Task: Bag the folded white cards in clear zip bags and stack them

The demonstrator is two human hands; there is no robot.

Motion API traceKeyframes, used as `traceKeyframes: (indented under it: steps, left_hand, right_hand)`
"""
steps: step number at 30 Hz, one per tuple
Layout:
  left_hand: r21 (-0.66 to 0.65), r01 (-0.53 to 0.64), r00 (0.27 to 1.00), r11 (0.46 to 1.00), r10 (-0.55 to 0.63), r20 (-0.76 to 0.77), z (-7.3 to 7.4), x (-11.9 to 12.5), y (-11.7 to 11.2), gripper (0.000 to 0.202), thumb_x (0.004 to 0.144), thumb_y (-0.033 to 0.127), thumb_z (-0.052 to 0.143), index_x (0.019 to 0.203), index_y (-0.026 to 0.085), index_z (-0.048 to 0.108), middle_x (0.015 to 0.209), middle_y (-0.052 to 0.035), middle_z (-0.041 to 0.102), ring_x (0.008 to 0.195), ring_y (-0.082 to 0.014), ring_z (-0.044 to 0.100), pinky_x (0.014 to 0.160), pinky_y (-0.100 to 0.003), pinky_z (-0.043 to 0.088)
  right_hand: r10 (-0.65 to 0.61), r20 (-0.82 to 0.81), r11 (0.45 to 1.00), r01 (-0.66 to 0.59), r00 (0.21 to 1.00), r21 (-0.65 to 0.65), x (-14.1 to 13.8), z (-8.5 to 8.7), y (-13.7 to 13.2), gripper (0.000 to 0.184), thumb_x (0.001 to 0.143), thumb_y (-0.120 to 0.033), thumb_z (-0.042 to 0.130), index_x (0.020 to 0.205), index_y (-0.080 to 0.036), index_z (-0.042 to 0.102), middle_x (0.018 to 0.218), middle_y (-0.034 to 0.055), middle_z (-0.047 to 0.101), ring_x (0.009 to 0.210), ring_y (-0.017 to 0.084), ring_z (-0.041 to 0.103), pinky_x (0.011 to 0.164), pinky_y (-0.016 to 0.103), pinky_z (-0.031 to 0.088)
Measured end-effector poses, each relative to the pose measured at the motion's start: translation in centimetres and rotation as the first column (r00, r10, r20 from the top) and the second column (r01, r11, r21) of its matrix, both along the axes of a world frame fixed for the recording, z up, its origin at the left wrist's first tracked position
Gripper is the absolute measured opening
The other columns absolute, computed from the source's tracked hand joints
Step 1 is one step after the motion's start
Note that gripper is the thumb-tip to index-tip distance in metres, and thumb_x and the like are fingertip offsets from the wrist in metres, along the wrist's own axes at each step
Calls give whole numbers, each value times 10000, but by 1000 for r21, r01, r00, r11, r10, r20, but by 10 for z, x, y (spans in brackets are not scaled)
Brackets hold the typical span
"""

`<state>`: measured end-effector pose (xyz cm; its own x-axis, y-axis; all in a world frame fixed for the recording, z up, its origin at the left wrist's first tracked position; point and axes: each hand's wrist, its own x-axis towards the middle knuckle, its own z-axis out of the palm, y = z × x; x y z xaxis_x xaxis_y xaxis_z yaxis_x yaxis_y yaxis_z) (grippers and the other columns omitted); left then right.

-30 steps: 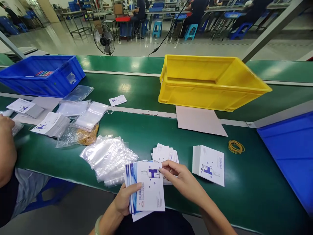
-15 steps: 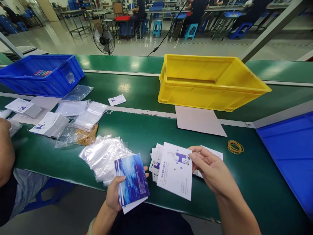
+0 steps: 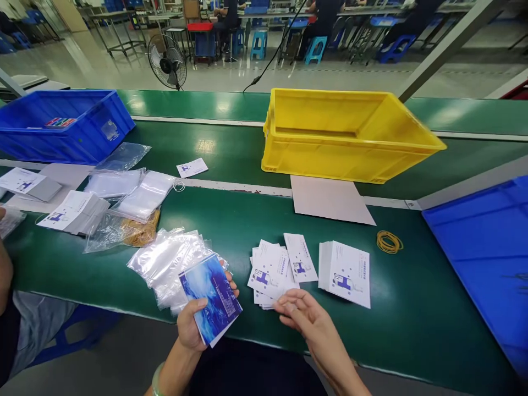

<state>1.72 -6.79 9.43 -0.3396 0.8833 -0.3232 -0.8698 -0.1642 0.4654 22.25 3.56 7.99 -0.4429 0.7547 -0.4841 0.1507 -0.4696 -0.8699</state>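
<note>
My left hand (image 3: pixel 193 325) grips a small stack of cards with a blue printed face (image 3: pixel 211 297), held over the near edge of the green table. My right hand (image 3: pixel 303 317) holds nothing, fingers loosely curled and apart, just in front of a loose pile of white cards (image 3: pixel 275 269) lying on the table. A neat stack of white cards (image 3: pixel 345 272) sits to the right of that pile. A heap of clear plastic bags (image 3: pixel 167 262) lies left of my left hand.
A yellow bin (image 3: pixel 350 147) stands at the back, grey cardboard (image 3: pixel 328 199) in front of it. Rubber bands (image 3: pixel 388 241) lie to the right, near a blue bin (image 3: pixel 487 247). Another blue bin (image 3: pixel 61 124), bags and card stacks are left, by another person's arm (image 3: pixel 5 275).
My right hand has put the white card down on the loose pile and drawn back empty toward me. My left hand still holds the blue-faced cards, shifted slightly left.
</note>
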Motion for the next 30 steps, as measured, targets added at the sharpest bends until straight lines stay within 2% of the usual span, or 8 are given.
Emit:
traceKeyframes:
  steps: [3, 7, 10, 14, 21, 26, 28, 30]
  left_hand:
    - [-1, 16, 1000, 1000, -16, -12, 3, 1, 2, 618, 662, 245, 738, 1268, 182, 635, 1080, -85, 718, 988, -271, 673, 964, -399, 508]
    - [35, -9, 1000, 999, 9, 15, 1, 4, -1, 622, 673, 234, 725, 1286, 205, 626, 1097, -76, 716, 1003, -274, 682, 972, -396, 513]
    - [41, -24, 999, 999, 22, 38, -5, 6, -7, 602, 699, 217, 698, 1297, 203, 623, 1135, -83, 709, 1049, -296, 676, 1000, -413, 502]
    - [43, -2, 999, 999, -1, 52, -14, 4, -16, 568, 731, 196, 678, 1297, 197, 628, 1214, -99, 690, 1102, -320, 660, 1035, -451, 480]
    - [24, 34, 999, 999, -35, 22, -16, 4, -15, 470, 780, 230, 661, 1248, 183, 667, 1297, -113, 665, 1136, -318, 652, 1055, -447, 465]
    - [-42, -10, 999, 999, 8, -37, -7, 11, -4, 477, 741, 251, 699, 1204, 140, 688, 1315, -131, 650, 1280, -358, 544, 1126, -460, 385]
    - [-42, -47, 995, 998, 43, -91, -4, 16, 0, 481, 746, 275, 709, 1210, 152, 686, 1308, -124, 654, 1306, -369, 516, 1116, -455, 396]
    - [-19, -96, 979, 995, 91, -182, -2, 23, 1, 510, 740, 305, 730, 1227, 164, 679, 1313, -122, 649, 1323, -388, 490, 1101, -462, 411]
  right_hand:
    - [129, 233, 920, -204, 964, 336, 5, -1, 4, 334, 914, -514, 567, 996, -201, 649, 936, 108, 735, 855, 277, 739, 740, 405, 615]
    - [-111, 631, 407, -545, 768, 734, 14, -17, 34, 450, 935, -228, 425, 1367, -154, 530, 1417, 185, 563, 1373, 370, 444, 1076, 570, 418]
    - [-238, 754, 228, -720, 612, 656, 14, -34, 55, 554, 889, -65, 337, 1415, -105, 505, 1454, 191, 533, 1432, 360, 355, 1119, 601, 348]
    - [-284, 760, 220, -732, 584, 645, 4, -41, 71, 508, 902, -42, 307, 1309, -69, 610, 1342, 208, 628, 1323, 370, 514, 1079, 592, 409]
    - [-402, 633, 224, -599, 662, 768, 4, -9, 58, 443, 999, -144, 323, 1386, -88, 530, 1290, 178, 671, 1201, 304, 639, 942, 467, 573]
    - [-118, 606, 170, -586, 786, 793, 2, -18, 18, 429, 996, -197, 348, 1329, -163, 614, 1343, 165, 637, 1220, 338, 620, 948, 495, 565]
    - [21, 548, 294, -529, 836, 796, -2, -17, 4, 390, 993, -294, 414, 1290, -187, 644, 1372, 162, 616, 1273, 363, 570, 981, 537, 531]
    - [158, 404, 567, -417, 901, 710, -11, -8, -6, 428, 985, -382, 475, 1370, -222, 571, 1411, 144, 587, 1330, 338, 516, 1047, 537, 473]
